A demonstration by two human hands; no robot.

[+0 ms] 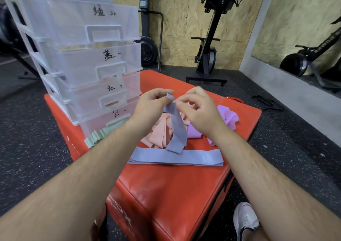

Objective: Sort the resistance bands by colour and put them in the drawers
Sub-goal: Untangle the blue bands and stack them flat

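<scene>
Fingers (159, 95) of the left hand (149, 105) and right hand (200, 110) pinch the top of a blue band (176, 128); its lower end meets the blue stack (203, 157) on the box (175, 189). Lay it flat, edges aligned, before releasing.

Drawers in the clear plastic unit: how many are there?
4, stacked one above another on the red box: top drawer, second drawer, third drawer, and bottom drawer behind the green bands. No more seem hidden.

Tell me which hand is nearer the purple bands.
Right. Both pinch one blue band, but the right hand is beside the purple bands; the left hand is toward the drawers.
</scene>
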